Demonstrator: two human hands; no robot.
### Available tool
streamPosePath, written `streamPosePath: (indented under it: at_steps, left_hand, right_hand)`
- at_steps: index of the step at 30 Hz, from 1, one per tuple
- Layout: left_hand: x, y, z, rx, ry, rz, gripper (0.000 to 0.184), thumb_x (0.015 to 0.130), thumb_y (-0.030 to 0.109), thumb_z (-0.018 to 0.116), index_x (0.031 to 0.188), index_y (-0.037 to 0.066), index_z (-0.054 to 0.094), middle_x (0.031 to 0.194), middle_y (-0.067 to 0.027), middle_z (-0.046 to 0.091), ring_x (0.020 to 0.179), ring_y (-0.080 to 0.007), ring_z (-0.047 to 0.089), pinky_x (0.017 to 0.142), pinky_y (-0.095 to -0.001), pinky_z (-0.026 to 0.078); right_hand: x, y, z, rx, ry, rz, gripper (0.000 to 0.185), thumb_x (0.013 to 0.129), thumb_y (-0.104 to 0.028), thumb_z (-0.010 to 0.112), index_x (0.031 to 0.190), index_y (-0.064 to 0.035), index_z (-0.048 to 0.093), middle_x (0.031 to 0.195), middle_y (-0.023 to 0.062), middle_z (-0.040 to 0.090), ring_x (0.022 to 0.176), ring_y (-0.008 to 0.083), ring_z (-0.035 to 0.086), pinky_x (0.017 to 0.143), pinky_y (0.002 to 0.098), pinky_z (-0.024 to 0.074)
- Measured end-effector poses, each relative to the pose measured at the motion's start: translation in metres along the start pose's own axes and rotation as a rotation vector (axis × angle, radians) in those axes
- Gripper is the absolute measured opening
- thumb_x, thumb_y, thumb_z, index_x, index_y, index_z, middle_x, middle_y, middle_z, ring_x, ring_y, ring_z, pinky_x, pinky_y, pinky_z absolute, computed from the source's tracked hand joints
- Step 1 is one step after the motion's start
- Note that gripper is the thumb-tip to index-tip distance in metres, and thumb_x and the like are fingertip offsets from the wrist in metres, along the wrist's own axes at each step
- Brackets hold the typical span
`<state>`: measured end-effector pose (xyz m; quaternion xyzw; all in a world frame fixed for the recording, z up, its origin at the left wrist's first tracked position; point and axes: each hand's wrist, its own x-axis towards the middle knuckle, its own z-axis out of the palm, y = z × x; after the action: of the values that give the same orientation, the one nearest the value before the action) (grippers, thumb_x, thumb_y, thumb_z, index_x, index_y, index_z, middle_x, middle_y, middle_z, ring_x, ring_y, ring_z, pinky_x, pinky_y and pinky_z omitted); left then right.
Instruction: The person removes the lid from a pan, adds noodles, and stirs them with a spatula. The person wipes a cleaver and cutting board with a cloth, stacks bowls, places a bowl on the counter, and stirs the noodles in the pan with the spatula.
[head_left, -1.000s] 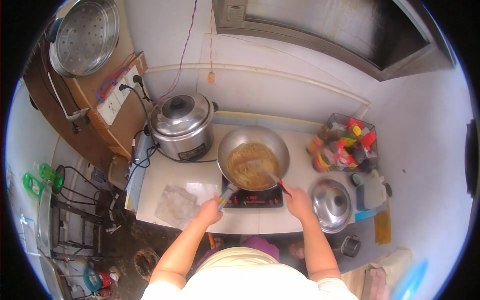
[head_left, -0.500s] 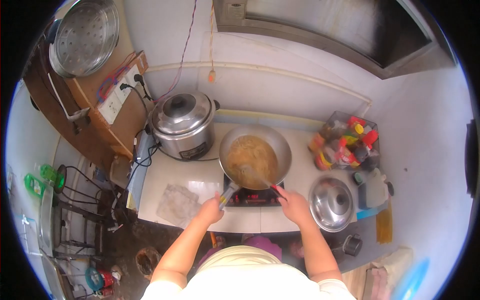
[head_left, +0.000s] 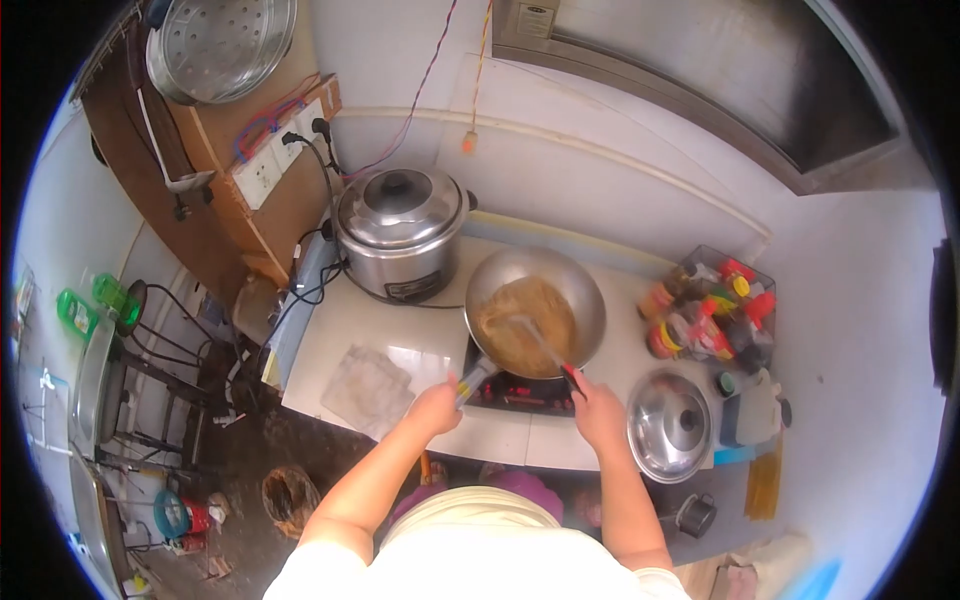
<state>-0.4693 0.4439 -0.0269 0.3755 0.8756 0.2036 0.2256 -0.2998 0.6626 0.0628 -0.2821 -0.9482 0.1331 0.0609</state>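
A steel wok (head_left: 590, 290) sits on an induction cooker (head_left: 520, 392) and holds brownish-yellow food (head_left: 528, 310) in liquid. My left hand (head_left: 437, 406) is closed around the handle of the wok, at its lower left. In my right hand (head_left: 597, 408) is the dark handle of a metal spatula (head_left: 545, 345), which slants up and left into the food. The working end of the spatula is partly sunk, so its exact shape is hard to make out.
Left of the wok stands a large steel electric cooker (head_left: 400, 235). A grey cloth (head_left: 367, 390) lies on the counter. To the right are a wire basket of condiment bottles (head_left: 710, 310), a steel lid (head_left: 670, 425) and a white jug (head_left: 752, 412). Power sockets (head_left: 275, 165) hang at left.
The whole view has shifted, so the counter items appear further right. The spatula's end has moved within the food toward the middle of the wok. Both hands keep their grips.
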Motion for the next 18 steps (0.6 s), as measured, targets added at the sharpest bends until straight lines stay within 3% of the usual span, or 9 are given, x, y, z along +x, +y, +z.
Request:
streamPosePath:
  at_steps: [6,10,13,18]
  left_hand:
    - [-0.003,0.003,-0.003,0.061,0.036,-0.011,0.073,0.071,0.022,0.067,0.128,-0.010,0.032,0.092,-0.0228,0.060,0.085,-0.0369,0.060,0.072,-0.0441,0.049]
    - [-0.013,0.011,-0.006,0.099,0.095,-0.022,0.073,0.074,0.027,0.064,0.128,-0.009,0.031,0.091,-0.0211,0.060,0.082,-0.0354,0.060,0.068,-0.0435,0.050]
    - [-0.018,0.015,-0.008,0.084,0.145,0.009,0.071,0.075,0.026,0.063,0.127,-0.009,0.032,0.092,-0.0202,0.060,0.081,-0.0350,0.061,0.067,-0.0433,0.050]
    - [-0.025,0.015,-0.006,0.062,0.199,0.019,0.069,0.075,0.025,0.063,0.127,-0.008,0.033,0.092,-0.0196,0.060,0.079,-0.0352,0.061,0.066,-0.0434,0.050]
  right_hand:
    - [-0.013,0.021,-0.008,-0.052,0.006,0.041,0.037,0.081,-0.019,0.058,0.118,-0.0200,0.056,0.079,0.0158,0.058,0.074,0.0338,0.060,0.064,0.0440,0.0473]
    - [-0.022,0.017,-0.029,0.077,-0.059,-0.089,0.038,0.082,-0.018,0.057,0.119,-0.0189,0.056,0.078,0.0165,0.058,0.074,0.0341,0.060,0.063,0.0439,0.0470]
    - [-0.013,0.010,0.003,0.115,0.018,-0.087,0.037,0.082,-0.019,0.057,0.119,-0.0183,0.056,0.078,0.0157,0.057,0.073,0.0341,0.059,0.063,0.0435,0.0470]
    - [-0.009,-0.003,-0.004,0.017,-0.024,0.074,0.038,0.081,-0.016,0.057,0.119,-0.0190,0.057,0.081,0.0178,0.059,0.079,0.0357,0.058,0.069,0.0437,0.0455]
